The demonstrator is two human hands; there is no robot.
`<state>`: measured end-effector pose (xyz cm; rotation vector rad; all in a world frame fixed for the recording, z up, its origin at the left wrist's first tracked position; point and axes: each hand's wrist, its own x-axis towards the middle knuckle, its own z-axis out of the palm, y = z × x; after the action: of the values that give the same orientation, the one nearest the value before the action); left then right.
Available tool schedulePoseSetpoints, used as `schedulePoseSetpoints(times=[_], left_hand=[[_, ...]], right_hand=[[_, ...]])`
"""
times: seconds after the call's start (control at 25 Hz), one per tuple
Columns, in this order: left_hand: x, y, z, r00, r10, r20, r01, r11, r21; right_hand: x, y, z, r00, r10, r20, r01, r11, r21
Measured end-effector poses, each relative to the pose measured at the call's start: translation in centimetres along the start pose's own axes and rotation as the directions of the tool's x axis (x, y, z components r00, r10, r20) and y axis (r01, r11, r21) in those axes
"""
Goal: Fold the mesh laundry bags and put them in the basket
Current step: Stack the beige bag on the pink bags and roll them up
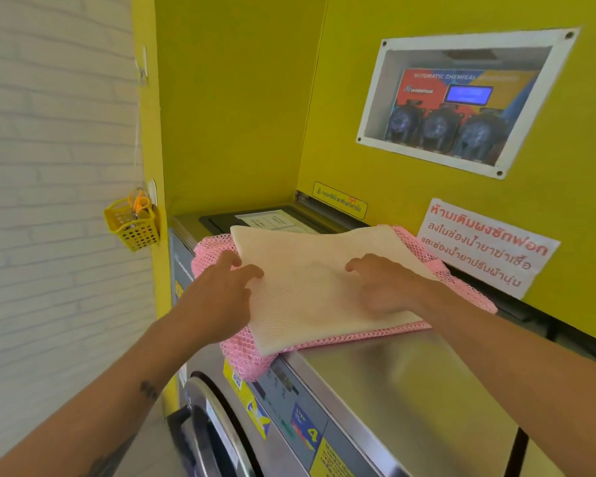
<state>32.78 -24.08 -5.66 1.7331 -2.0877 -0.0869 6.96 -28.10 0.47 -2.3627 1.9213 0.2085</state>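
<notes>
A cream mesh laundry bag lies flat on top of a pink mesh laundry bag, both on the lid of a steel washing machine. The pink bag sticks out around the cream one and hangs a little over the machine's front edge. My left hand hovers at the cream bag's left edge with fingers spread and curled. My right hand rests palm down on the cream bag's right half, fingers apart. Neither hand grips anything. No laundry basket for the bags is in view.
A small yellow perforated basket holding scissors hangs on the yellow wall at the left. Yellow panels close in the back and right, with a dispenser window and a red-lettered sign. The washer door is below.
</notes>
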Motion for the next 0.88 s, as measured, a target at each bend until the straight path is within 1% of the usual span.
schedulePoseSetpoints(times=[0.08, 0.12, 0.16, 0.2, 0.24, 0.28, 0.32, 0.36, 0.44, 0.52, 0.56, 0.64, 0.76, 0.8, 0.84, 0.88], left_hand=[[-1.2, -1.8, 0.4, 0.992, 0.117, -0.045, -0.113, 0.990, 0.080], [-1.7, -2.9, 0.8, 0.986, 0.167, -0.032, -0.161, 0.979, 0.128], [-2.2, -3.8, 1.4, 0.981, 0.195, 0.005, -0.193, 0.965, 0.179], [-2.5, -4.7, 2.0, 0.980, 0.191, 0.055, -0.198, 0.954, 0.227], [-2.7, -5.4, 2.8, 0.981, 0.168, 0.092, -0.187, 0.946, 0.265], [-2.7, -5.9, 3.5, 0.984, 0.146, 0.104, -0.171, 0.940, 0.297], [-2.5, -6.2, 4.2, 0.986, 0.135, 0.096, -0.160, 0.933, 0.324], [-2.2, -6.3, 4.9, 0.988, 0.134, 0.071, -0.150, 0.927, 0.345], [-1.3, -6.2, 5.6, 0.991, 0.132, -0.014, -0.118, 0.922, 0.368], [-0.5, -5.8, 5.7, 0.984, 0.144, -0.107, -0.098, 0.931, 0.351], [-0.2, -5.7, 5.6, 0.977, 0.161, -0.141, -0.105, 0.935, 0.339], [0.0, -5.3, 5.3, 0.957, 0.222, -0.187, -0.154, 0.934, 0.321], [-0.8, -4.6, 4.6, 0.912, 0.325, -0.251, -0.253, 0.926, 0.279], [-1.3, -4.3, 4.4, 0.896, 0.354, -0.268, -0.287, 0.923, 0.258], [-2.0, -4.0, 4.4, 0.884, 0.378, -0.275, -0.319, 0.918, 0.235], [-2.7, -3.6, 4.4, 0.876, 0.402, -0.267, -0.351, 0.910, 0.221]], right_hand=[[-1.7, -3.5, -0.4, 0.989, -0.129, -0.068, 0.137, 0.982, 0.132], [-2.9, -5.5, -0.6, 0.980, -0.187, -0.068, 0.197, 0.956, 0.216], [-4.1, -7.6, -0.6, 0.971, -0.235, -0.030, 0.235, 0.937, 0.259], [-5.0, -9.5, -0.3, 0.963, -0.267, 0.047, 0.248, 0.938, 0.242], [-5.6, -11.0, 0.4, 0.955, -0.266, 0.127, 0.243, 0.954, 0.173], [-5.8, -12.3, 1.2, 0.958, -0.231, 0.172, 0.222, 0.972, 0.071], [-5.6, -13.3, 2.3, 0.968, -0.192, 0.161, 0.198, 0.980, -0.022], [-5.2, -14.0, 3.5, 0.982, -0.161, 0.099, 0.171, 0.981, -0.095], [-4.0, -14.8, 5.7, 0.985, -0.138, -0.100, 0.113, 0.968, -0.224], [-2.9, -14.7, 6.8, 0.945, -0.182, -0.272, 0.095, 0.948, -0.304], [-2.7, -14.5, 6.6, 0.921, -0.213, -0.326, 0.112, 0.947, -0.302], [-2.7, -13.7, 5.7, 0.881, -0.276, -0.385, 0.195, 0.952, -0.236], [-3.8, -11.8, 4.3, 0.839, -0.386, -0.384, 0.343, 0.923, -0.178], [-4.2, -10.8, 3.8, 0.840, -0.396, -0.370, 0.372, 0.918, -0.139], [-4.5, -9.5, 3.4, 0.856, -0.386, -0.344, 0.390, 0.919, -0.060], [-4.9, -8.0, 3.0, 0.885, -0.356, -0.301, 0.389, 0.919, 0.058]])
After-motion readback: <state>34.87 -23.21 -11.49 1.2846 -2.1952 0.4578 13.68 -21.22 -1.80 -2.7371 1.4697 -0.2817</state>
